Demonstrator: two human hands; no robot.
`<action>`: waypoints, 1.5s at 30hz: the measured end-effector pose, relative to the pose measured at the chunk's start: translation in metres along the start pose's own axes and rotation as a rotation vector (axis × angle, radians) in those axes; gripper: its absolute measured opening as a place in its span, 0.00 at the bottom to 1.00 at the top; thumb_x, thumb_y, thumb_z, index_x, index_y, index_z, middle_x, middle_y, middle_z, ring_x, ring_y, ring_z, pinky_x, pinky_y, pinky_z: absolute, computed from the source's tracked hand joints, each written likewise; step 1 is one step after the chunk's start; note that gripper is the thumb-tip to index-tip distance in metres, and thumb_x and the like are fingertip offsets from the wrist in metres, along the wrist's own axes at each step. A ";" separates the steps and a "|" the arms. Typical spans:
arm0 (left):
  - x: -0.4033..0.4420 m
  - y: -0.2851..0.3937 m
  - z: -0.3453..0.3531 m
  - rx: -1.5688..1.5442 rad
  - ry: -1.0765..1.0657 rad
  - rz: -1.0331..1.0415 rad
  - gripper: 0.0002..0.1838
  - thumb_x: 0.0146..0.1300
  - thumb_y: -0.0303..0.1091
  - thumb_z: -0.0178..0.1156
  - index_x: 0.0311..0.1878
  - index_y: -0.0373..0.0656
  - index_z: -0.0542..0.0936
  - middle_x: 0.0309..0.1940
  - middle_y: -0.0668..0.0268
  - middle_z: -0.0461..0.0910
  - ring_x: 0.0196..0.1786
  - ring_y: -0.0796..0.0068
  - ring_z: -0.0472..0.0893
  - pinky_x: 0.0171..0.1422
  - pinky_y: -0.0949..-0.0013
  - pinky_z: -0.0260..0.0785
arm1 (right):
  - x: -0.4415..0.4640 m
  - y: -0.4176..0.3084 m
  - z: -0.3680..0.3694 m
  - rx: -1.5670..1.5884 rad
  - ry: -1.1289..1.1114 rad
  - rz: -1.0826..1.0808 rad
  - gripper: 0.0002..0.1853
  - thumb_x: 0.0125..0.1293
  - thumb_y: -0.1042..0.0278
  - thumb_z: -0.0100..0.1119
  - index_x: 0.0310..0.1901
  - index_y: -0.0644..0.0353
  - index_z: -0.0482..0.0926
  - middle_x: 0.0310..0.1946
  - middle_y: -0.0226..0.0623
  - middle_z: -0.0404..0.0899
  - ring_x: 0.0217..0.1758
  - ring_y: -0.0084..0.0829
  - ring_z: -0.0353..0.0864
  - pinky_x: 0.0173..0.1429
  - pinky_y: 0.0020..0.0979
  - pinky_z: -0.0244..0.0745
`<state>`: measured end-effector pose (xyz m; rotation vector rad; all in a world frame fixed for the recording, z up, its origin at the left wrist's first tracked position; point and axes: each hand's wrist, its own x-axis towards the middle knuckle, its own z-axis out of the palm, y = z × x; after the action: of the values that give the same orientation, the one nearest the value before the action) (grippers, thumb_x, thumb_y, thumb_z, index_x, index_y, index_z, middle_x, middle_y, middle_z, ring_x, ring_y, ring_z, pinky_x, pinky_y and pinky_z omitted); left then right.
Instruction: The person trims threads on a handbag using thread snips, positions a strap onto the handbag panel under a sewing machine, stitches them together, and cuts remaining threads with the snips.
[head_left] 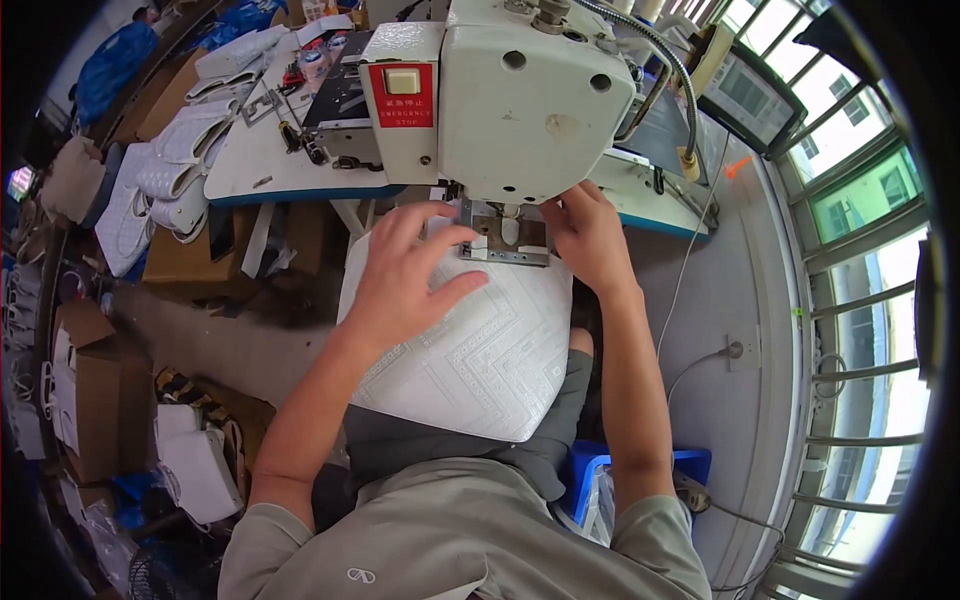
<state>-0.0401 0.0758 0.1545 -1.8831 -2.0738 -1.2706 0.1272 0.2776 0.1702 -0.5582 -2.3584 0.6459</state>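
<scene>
A white patterned piece (470, 350) hangs from the sewing machine (535, 110) down over my lap, its upper end at the metal clamp frame (505, 257) under the machine head. My left hand (405, 270) is at the left of that frame, fingers spread and curved, thumb apart, above the white piece. To the right of the frame, my right hand (585, 232) has its fingers bent in close beside the machine head. Its fingertips are partly hidden, and whether they pinch anything does not show.
White bags or covers (180, 150) are piled on the left. Tools (290, 138) lie on the worktable (275, 180). A cardboard box (95, 400) stands lower left, a blue bin (690, 462) by my right elbow. Hoses and a screen (745, 90) are at the right.
</scene>
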 end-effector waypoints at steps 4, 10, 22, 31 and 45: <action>0.005 0.014 0.017 0.088 -0.068 0.061 0.25 0.62 0.51 0.74 0.58 0.48 0.85 0.62 0.58 0.76 0.68 0.53 0.72 0.73 0.50 0.61 | 0.008 0.004 0.009 0.094 -0.087 0.018 0.14 0.70 0.74 0.65 0.56 0.61 0.84 0.47 0.47 0.85 0.43 0.45 0.86 0.49 0.38 0.81; 0.015 0.020 0.040 0.211 -0.046 0.058 0.28 0.65 0.54 0.71 0.59 0.44 0.84 0.60 0.56 0.74 0.65 0.52 0.70 0.71 0.50 0.62 | 0.005 -0.005 0.011 0.183 -0.043 0.056 0.15 0.69 0.76 0.64 0.57 0.62 0.83 0.50 0.51 0.84 0.46 0.48 0.87 0.49 0.41 0.83; 0.019 0.022 0.053 0.300 -0.007 0.017 0.28 0.65 0.56 0.69 0.59 0.46 0.85 0.58 0.55 0.76 0.63 0.51 0.72 0.66 0.50 0.64 | 0.011 0.009 0.018 0.063 0.017 -0.043 0.13 0.67 0.74 0.66 0.53 0.63 0.85 0.47 0.52 0.85 0.46 0.51 0.88 0.48 0.43 0.83; 0.013 0.018 0.060 0.332 0.011 0.065 0.27 0.67 0.57 0.69 0.60 0.47 0.86 0.57 0.58 0.77 0.63 0.53 0.72 0.68 0.49 0.65 | 0.047 0.026 0.006 -0.285 -0.046 -0.228 0.13 0.56 0.64 0.72 0.41 0.60 0.89 0.37 0.56 0.87 0.42 0.57 0.88 0.47 0.49 0.84; 0.014 0.020 0.057 0.299 0.000 0.045 0.27 0.67 0.55 0.69 0.60 0.45 0.85 0.57 0.57 0.76 0.63 0.52 0.71 0.68 0.50 0.65 | 0.042 0.047 -0.001 0.066 -0.328 -0.254 0.10 0.65 0.64 0.70 0.45 0.58 0.90 0.41 0.44 0.89 0.42 0.44 0.89 0.46 0.40 0.82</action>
<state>-0.0002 0.1188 0.1351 -1.7847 -2.0705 -0.8911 0.1083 0.3373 0.1638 -0.1242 -2.6414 0.7386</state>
